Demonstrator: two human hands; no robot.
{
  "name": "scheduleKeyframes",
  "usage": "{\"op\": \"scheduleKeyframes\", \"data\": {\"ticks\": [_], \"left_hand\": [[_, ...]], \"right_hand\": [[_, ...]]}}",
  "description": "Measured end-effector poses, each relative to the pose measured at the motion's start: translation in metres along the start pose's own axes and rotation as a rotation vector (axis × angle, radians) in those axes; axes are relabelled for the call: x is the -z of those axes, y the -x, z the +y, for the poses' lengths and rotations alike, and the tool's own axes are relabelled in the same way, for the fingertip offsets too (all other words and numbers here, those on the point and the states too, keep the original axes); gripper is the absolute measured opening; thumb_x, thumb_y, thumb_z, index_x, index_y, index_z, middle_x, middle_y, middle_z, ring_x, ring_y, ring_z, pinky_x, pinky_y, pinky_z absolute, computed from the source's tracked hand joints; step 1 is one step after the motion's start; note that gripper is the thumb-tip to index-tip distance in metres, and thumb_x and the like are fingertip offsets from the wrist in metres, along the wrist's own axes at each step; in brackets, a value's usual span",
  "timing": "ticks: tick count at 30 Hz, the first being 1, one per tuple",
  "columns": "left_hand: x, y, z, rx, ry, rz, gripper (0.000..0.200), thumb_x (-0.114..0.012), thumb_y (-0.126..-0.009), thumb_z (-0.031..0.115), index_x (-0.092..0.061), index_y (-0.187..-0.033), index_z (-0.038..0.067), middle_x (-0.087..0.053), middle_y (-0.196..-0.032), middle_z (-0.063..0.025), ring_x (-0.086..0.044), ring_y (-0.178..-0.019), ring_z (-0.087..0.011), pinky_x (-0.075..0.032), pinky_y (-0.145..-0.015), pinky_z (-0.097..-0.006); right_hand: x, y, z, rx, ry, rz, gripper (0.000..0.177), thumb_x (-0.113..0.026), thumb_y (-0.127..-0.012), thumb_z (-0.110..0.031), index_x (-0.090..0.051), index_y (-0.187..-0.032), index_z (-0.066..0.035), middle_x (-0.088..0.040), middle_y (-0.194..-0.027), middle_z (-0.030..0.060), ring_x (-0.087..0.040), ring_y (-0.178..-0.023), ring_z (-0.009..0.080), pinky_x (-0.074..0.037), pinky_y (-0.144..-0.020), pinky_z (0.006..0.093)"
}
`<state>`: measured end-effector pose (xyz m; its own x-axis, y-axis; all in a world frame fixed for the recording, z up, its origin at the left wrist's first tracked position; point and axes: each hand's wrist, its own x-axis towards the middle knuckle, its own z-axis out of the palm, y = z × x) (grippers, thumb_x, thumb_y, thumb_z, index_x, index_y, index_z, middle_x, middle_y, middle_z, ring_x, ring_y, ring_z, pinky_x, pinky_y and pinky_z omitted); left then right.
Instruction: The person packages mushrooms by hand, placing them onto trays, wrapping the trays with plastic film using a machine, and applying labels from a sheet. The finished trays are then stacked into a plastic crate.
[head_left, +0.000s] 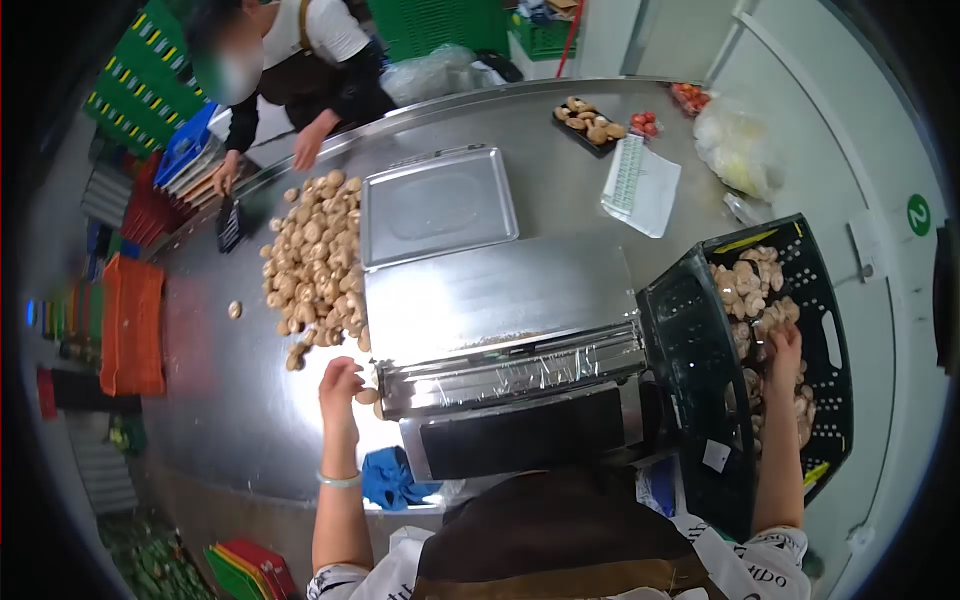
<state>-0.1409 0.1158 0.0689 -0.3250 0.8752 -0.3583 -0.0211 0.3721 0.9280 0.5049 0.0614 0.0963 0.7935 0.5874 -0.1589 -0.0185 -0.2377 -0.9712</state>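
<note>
My left hand (341,384) is at the near edge of a big pile of brown mushrooms (317,250), its fingers curled beside a few of them at the left end of the wrapping machine (515,377). Whether it grips one is not clear. On the right, my right hand (784,348) reaches into a black crate (832,400) of packed mushrooms (745,285). Its fingers rest over a pack, and the fingertips are hard to make out. Behind the wrapping machine is a flat metal tray (437,207).
Across the table a co-worker (330,70) holds a dark tray (230,226). A filled mushroom tray (590,125), tomatoes (645,124), a label sheet (641,186) and a plastic bag (737,148) lie at the back right. A blue cloth (393,479) sits near the front edge.
</note>
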Motion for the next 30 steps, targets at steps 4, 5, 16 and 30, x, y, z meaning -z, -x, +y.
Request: {"op": "scheduleKeyframes", "data": {"ticks": [4,5,16,30], "left_hand": [[0.013,-0.070,0.005,-0.107,-0.022,-0.081,0.011,-0.054,-0.092,0.010,-0.057,-0.102,0.006,-0.061,-0.088,-0.0017,-0.052,-0.073,-0.0073,-0.041,-0.068,-0.0217],[0.005,-0.083,0.012,-0.113,-0.031,-0.135,0.011,-0.054,-0.092,0.010,-0.057,-0.102,0.006,-0.061,-0.088,-0.0020,-0.053,-0.074,-0.0074,-0.041,-0.068,-0.0218],[-0.141,-0.152,0.075,-0.158,-0.129,-0.500,0.015,-0.057,-0.091,0.009,-0.056,-0.104,0.002,-0.062,-0.090,-0.0047,-0.056,-0.076,-0.0113,-0.045,-0.071,-0.0248],[-0.360,-0.323,0.083,-0.371,-0.369,-0.648,0.017,-0.059,-0.090,0.009,-0.058,-0.105,0.002,-0.061,-0.090,-0.0025,-0.055,-0.075,-0.0084,-0.045,-0.068,-0.0234]], "right_hand": [[-0.049,0.035,-0.049,0.406,0.274,-0.188,0.036,-0.058,-0.088,-0.008,-0.050,-0.122,-0.001,-0.055,-0.118,0.0089,-0.054,-0.111,0.0186,-0.042,-0.094,0.0296],[-0.079,0.044,-0.061,0.466,0.373,-0.286,0.035,-0.059,-0.088,-0.008,-0.051,-0.121,-0.002,-0.055,-0.118,0.0086,-0.054,-0.110,0.0190,-0.042,-0.094,0.0301],[-0.383,-0.128,-0.006,0.841,1.172,-0.741,0.024,-0.058,-0.083,-0.016,-0.065,-0.100,-0.001,-0.068,-0.094,0.0152,-0.065,-0.091,0.0336,-0.053,-0.076,0.0403],[-0.477,-0.291,0.096,1.217,1.464,-0.664,0.014,-0.058,-0.074,-0.010,-0.072,-0.073,-0.008,-0.070,-0.076,0.0114,-0.069,-0.076,0.0273,-0.054,-0.065,0.0382]]}}
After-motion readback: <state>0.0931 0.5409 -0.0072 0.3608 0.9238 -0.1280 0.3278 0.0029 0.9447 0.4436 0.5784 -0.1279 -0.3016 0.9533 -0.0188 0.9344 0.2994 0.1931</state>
